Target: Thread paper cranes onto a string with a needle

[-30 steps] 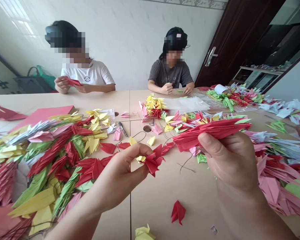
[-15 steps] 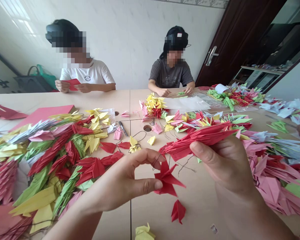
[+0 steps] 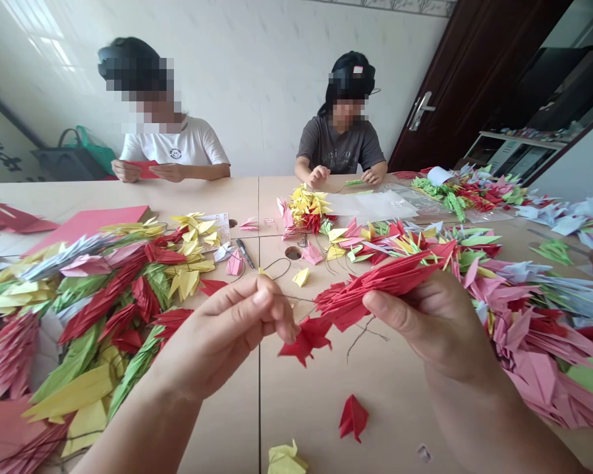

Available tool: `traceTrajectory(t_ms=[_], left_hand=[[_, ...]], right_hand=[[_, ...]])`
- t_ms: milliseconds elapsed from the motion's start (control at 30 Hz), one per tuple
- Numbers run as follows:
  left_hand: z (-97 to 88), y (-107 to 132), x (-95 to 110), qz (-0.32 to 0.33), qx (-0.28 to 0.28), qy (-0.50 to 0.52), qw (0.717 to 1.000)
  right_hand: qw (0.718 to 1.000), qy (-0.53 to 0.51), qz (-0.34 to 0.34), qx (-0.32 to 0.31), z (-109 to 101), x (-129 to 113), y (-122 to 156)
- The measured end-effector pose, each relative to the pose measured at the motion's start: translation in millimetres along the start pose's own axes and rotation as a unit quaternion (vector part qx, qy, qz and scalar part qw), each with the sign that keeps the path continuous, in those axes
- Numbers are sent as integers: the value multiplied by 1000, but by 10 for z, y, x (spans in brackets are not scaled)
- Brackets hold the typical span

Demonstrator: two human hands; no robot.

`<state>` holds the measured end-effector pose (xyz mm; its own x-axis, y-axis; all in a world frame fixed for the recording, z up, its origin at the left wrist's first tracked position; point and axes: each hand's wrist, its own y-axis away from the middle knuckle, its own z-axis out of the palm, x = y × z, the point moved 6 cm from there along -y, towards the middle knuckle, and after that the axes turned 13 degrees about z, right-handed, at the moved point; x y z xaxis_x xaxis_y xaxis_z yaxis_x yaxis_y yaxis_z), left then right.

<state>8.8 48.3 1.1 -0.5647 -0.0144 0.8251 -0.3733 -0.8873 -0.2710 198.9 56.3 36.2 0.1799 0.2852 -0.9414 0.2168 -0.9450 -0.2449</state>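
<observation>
My right hand [image 3: 435, 326] is closed round a long stack of red folded paper cranes [image 3: 380, 283], held above the table. My left hand [image 3: 232, 329] pinches a thin thread [image 3: 296, 301] that runs toward the stack. A single red crane [image 3: 307, 339] hangs on that thread just right of my left fingertips, close to the stack's near end. Another red crane [image 3: 353, 417] lies loose on the table below, and a yellow one [image 3: 284, 459] sits at the near edge.
Strings of coloured paper cranes are heaped at the left [image 3: 79, 309] and right [image 3: 538, 309]. A pen [image 3: 244, 253] and a table hole [image 3: 291, 253] lie mid-table. Two other people sit at the far side folding paper, near a yellow crane pile [image 3: 306, 205].
My left hand let go of the single red crane and now pinches the thread. The crane slid along it toward the stack. My right hand moved the stack left and lower.
</observation>
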Motion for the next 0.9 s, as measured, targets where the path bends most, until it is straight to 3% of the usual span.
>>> traceTrajectory(t_ms=[200,367,533,600,633,667,733,767,800,833,867,900], left_hand=[[-66,-58,74,3,83,123,989],[-212,-121,95,18,148,143,978],[-457,-175,76,61,209,19,976],[-554,-179,45,67,222,-103,967],[-589,-177,35,62,217,-203,953],[-607,-173,32,50,200,-330,921],[-578,-167,37,19,133,-591,795],[-535,-161,30,9,89,-675,732],[-484,-149,16,3,45,-720,692],[-429,-130,-9,-5,0,-729,684],[-367,-103,-46,-14,-48,-705,707],[-294,-69,-86,-23,-95,-654,751]], right_hand=[[997,-26,6,-69,84,-7,-13],[997,-38,15,-68,64,18,-13],[995,-55,19,-76,60,7,-10],[995,-63,23,-76,53,23,-8],[995,-66,25,-72,45,38,-7],[995,-68,29,-67,36,57,-5],[995,-73,35,-56,18,89,-1],[995,-75,36,-51,11,98,0],[995,-78,38,-48,8,102,-1],[995,-81,39,-46,8,101,-3],[995,-82,41,-45,10,95,-5],[995,-82,42,-46,15,87,-7]])
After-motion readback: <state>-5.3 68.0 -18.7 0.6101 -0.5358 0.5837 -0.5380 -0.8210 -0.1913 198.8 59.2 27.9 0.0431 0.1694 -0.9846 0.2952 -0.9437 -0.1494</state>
